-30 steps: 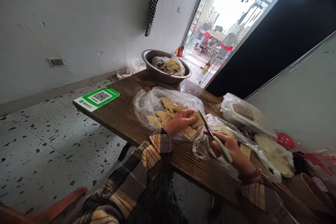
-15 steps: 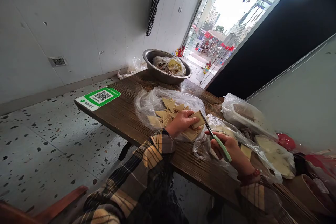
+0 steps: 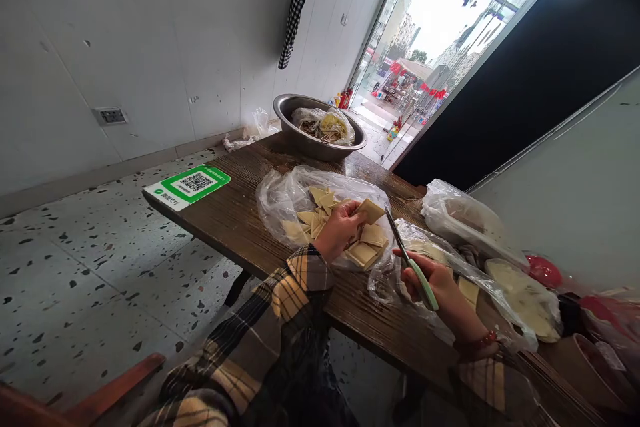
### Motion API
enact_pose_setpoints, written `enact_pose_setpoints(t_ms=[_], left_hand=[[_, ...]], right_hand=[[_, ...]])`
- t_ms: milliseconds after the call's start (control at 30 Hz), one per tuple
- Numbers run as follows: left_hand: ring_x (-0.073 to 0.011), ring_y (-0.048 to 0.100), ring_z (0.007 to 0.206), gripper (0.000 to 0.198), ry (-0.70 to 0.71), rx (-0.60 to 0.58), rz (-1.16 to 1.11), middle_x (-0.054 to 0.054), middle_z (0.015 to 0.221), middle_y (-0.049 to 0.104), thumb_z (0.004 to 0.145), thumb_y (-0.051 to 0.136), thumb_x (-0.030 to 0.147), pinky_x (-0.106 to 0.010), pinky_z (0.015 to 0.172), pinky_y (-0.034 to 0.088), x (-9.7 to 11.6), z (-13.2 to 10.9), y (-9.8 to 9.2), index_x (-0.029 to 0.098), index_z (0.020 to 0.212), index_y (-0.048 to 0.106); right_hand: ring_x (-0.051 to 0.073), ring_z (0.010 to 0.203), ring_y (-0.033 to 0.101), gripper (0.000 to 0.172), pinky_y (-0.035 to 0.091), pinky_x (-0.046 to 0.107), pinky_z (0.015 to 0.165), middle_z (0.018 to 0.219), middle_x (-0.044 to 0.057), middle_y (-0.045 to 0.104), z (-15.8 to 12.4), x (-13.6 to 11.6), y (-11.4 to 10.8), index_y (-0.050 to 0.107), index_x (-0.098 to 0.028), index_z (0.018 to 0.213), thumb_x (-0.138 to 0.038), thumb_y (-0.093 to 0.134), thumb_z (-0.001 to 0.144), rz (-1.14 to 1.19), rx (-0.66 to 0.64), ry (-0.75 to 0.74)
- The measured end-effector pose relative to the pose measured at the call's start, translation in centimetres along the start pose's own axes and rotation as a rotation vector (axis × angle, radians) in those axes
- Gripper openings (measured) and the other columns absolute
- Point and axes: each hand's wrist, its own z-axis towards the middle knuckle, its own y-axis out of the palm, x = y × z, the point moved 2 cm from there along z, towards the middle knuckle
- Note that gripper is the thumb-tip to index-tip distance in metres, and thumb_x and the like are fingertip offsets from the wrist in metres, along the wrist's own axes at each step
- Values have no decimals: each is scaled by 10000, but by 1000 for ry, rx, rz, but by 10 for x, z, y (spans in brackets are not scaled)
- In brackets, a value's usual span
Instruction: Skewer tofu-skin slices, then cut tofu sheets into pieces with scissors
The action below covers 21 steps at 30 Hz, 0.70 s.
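Observation:
Between the thumb and fingers of my left hand (image 3: 341,230) is a thin tan tofu sheet piece (image 3: 371,211), one corner pointing up and right. My right hand (image 3: 434,279) is closed around green-handled scissors (image 3: 417,272), whose blades point up and left, close to the piece's right edge but apart from it. Beneath my left hand, a clear plastic bag (image 3: 280,197) lies spread on the table with cut tofu triangles (image 3: 313,219) on its left part. Several square pieces (image 3: 367,250) rest at its right side. Part of the pile is hidden behind my left hand.
A metal basin (image 3: 320,147) holding bagged skewers stands at the table's far end. A green QR code card (image 3: 193,185) lies at the left corner of the wooden table (image 3: 240,213). More plastic bags (image 3: 470,217) and a brown tub (image 3: 590,370) crowd the right side.
My left hand has drawn slightly back and turned the tofu piece so its corner points upward. The scissors have come away from it, and the square pieces below show more.

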Motion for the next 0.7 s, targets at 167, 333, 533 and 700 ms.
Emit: enact_pose_setpoints(t_ms=[167,333,533,700], left_hand=[[-52,522,556,259,10,-20,5,1,723,640,684,751,299,-168,516,402,5,-3,0,118,850,672],[-83,596,550,380,-44,-17,-54,-4,702,649,652,800,368,-190,522,476,6,-4,1,120,880,625],[-84,605,496,274,-87,-28,-54,13,621,628,749,739,297,-188,504,490,7,-6,3,126,875,565],[-106,657,586,179,-83,-31,-52,-47,709,681,778,684,146,-213,590,536,7,-5,5,96,899,562]], right_hand=[[121,622,432,607,407,263,562,810,11,490,0,-5,0,548,-176,1296,-545,628,821,-2,-16,-73],[127,607,404,631,399,268,563,739,-1,458,-2,-16,5,577,-167,1274,-586,620,804,-60,-49,-65],[120,577,371,633,363,250,519,656,-21,414,-3,-33,13,622,-153,1220,-603,636,775,-135,-69,-57],[110,556,347,702,338,251,496,656,-40,365,-1,-36,16,574,-138,1260,-628,631,762,-71,-101,-7]])
